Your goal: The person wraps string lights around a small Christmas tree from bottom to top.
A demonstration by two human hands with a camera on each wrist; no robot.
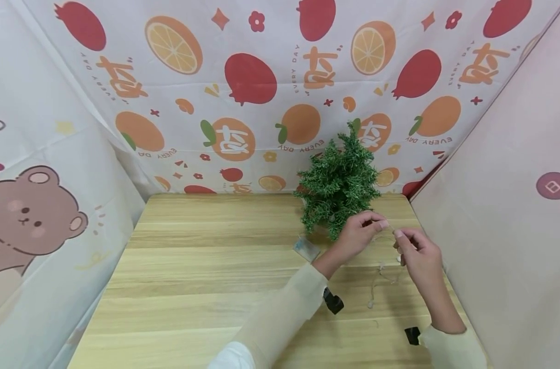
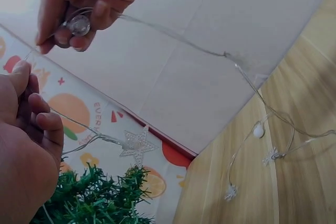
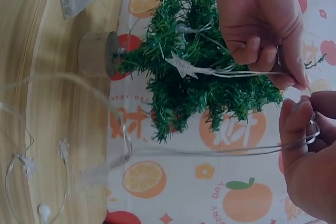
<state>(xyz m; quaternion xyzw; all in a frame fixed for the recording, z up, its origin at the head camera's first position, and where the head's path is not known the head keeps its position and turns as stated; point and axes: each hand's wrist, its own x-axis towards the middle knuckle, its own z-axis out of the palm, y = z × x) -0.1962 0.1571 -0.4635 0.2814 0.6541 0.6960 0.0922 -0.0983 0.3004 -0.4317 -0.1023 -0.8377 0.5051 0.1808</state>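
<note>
Over the right part of the table, my left hand (image 1: 356,233) and right hand (image 1: 420,256) both pinch a thin clear string light wire (image 2: 181,39), fingertips close together. A round clear bulb (image 2: 80,25) sits within the curled fingers of my right hand. From the wire by my left hand hangs a clear star light (image 3: 182,67), in front of the small green artificial Christmas tree (image 1: 337,184). The rest of the string droops to the tabletop, where snowflake lights (image 2: 272,155) and a small round white light (image 2: 258,130) lie.
The tree stands at the back on a round wooden base (image 3: 97,53). A small translucent box (image 1: 306,248) lies left of my left wrist. Printed cloth walls (image 1: 252,169) close off the wooden table (image 1: 206,287) at the back and sides. Black pieces (image 1: 333,301) show beside the sleeves.
</note>
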